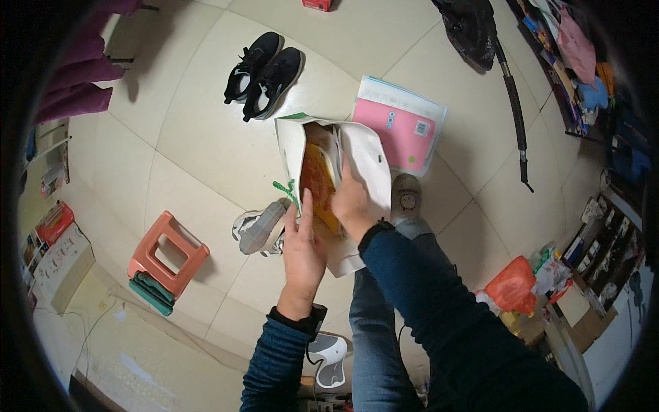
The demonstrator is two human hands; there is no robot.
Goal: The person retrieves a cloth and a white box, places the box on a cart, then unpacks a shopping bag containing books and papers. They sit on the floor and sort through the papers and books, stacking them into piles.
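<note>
A white paper bag with a green cord handle lies before me, its mouth spread wide. Inside it shows a yellow and orange printed item, with white papers beside it. My right hand reaches into the mouth, its index finger along the papers; whether it grips them is unclear. My left hand is at the bag's left edge, fingers extended and apart, near the cord. Partly beneath the bag's upper right side is a pink and white booklet or folder in a clear sleeve.
Black sneakers stand beyond the bag. At left is an orange plastic stool with a folded green cloth. A black umbrella lies right. Plastic bags sit lower right. Grey-white shoes are beside my left hand.
</note>
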